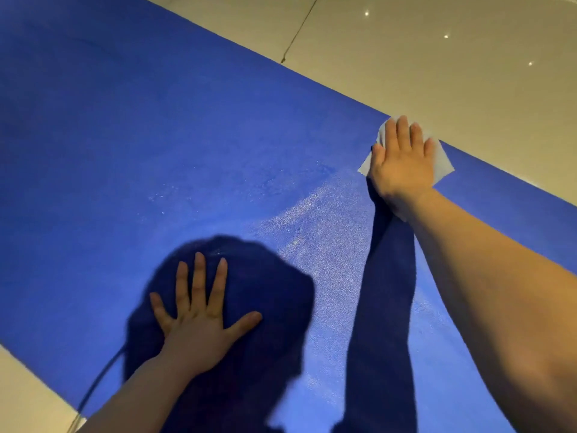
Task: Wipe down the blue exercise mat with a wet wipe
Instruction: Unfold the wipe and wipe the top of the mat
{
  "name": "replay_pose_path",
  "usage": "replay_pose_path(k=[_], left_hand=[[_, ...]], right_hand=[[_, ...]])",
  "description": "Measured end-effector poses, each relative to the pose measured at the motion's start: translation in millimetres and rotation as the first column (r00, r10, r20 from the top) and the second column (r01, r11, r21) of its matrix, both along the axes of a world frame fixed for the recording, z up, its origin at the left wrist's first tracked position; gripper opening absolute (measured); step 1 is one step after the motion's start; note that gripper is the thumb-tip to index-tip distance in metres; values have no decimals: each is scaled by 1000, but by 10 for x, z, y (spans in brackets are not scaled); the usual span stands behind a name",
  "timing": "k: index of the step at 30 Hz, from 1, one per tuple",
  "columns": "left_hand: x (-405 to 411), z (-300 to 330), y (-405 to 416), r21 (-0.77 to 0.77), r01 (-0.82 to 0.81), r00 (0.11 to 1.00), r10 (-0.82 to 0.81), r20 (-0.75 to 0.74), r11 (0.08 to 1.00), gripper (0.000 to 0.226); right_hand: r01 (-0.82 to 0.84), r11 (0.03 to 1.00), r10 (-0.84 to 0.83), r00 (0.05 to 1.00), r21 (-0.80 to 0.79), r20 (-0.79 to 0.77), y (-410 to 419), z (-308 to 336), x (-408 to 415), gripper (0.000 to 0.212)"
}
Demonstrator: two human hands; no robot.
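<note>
- The big flat blue exercise mat (pixel 156 135) runs off the picture at the left, top and bottom edges.
- The thin white wet wipe (pixel 443 164) is mostly hidden under the flat right hand (pixel 402 160).
- Both arms are cut off at the bottom edge.

Glossy beige tile floor (pixel 452 57) around me, dark grout line (pixel 299 32) running across it, ceiling light reflections (pixel 446 36) showing as small bright dots
</note>
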State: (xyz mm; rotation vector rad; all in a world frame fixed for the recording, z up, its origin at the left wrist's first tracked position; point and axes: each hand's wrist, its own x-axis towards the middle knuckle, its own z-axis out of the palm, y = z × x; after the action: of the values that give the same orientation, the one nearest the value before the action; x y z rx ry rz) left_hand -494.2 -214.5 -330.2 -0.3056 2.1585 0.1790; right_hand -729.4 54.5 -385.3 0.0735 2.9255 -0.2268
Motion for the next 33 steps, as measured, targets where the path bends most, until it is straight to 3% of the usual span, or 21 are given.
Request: replay_pose_path(k=[6,9,13,16,19,21,25,27,29,30,33], left_hand=[[-8,12,14,-22,-13,1000,14,16,1000,110],[-12,-4,0,-17,-27,999,27,21,999,109],[-18,-41,14,-24,-29,1000,30,6,999,101],[-20,-36,36,-32,-33,999,33,1,999,97],[-13,-4,57,-39,-35,999,34,-10,999,96],[-5,-10,59,-40,-39,999,39,-20,998,96],[3,-52,49,-41,-56,998,55,-34,998,95],[13,-75,43,-40,-50,998,49,-40,998,95],[33,-94,32,-40,-46,997,44,-59,998,94],[42,-97,31,-37,-50,997,48,-63,998,94],[49,-91,48,-24,-58,997,57,-58,998,93]], right_hand=[[-307,950,308,951,-54,14,-119,48,141,67],[-91,993,90,996,-77,-13,244,23,178,59],[199,978,-202,977,-55,-61,1039,26,459,71],[413,909,-416,907,-59,-63,1279,18,655,60],[605,792,-608,794,-87,-9,958,36,547,59],[554,829,-554,832,-76,12,570,32,435,62],[86,996,-86,996,-26,18,-250,-22,443,62],[-189,981,190,981,-52,26,-257,-1,492,63],[-330,943,332,943,-50,36,88,45,515,76],[-291,956,292,956,-43,33,330,47,553,84],[114,994,-114,993,-6,15,1089,48,861,81]])
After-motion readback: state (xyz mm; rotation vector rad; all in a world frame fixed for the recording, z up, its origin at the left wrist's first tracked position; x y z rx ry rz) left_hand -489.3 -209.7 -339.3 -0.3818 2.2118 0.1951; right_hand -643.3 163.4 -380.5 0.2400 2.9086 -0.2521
